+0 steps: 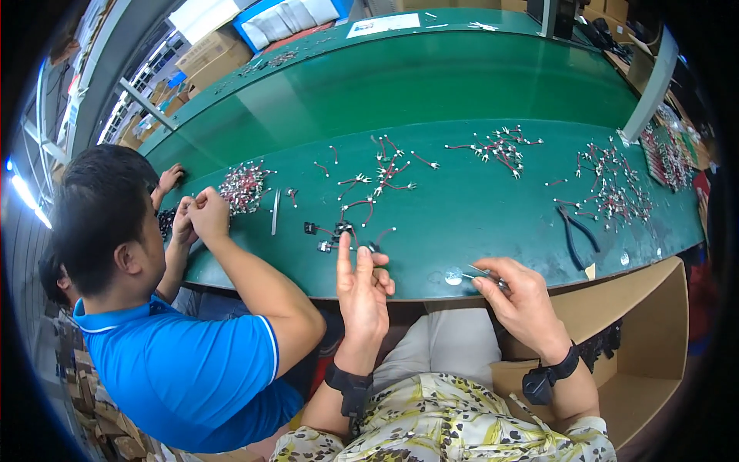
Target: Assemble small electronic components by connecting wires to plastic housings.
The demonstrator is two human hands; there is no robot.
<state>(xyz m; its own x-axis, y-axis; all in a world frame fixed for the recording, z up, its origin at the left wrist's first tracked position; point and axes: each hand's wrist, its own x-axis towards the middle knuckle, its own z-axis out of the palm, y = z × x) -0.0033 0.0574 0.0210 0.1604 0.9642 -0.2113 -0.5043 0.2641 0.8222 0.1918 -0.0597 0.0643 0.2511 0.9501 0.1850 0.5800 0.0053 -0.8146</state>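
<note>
My left hand [363, 289] is palm up over the table's near edge, its index finger stretched out and the other fingers partly curled. Beyond its fingertips lie small black connectors [310, 228] with short red wires; whether a finger touches one I cannot tell. To the right, my right hand [519, 296] pinches metal tweezers [479, 272], their tips apart and pointing left. A round clear disc [454, 276] lies on the table by the tips. Several red wires with white ends [389, 171] are scattered farther off in front of me.
Pliers with dark handles [573, 237] lie right on the green table [477, 219], near more wire piles [612, 185]. An open cardboard box [647, 331] stands at lower right. A person in blue [185, 362] works close at left, beside a wire heap [245, 187].
</note>
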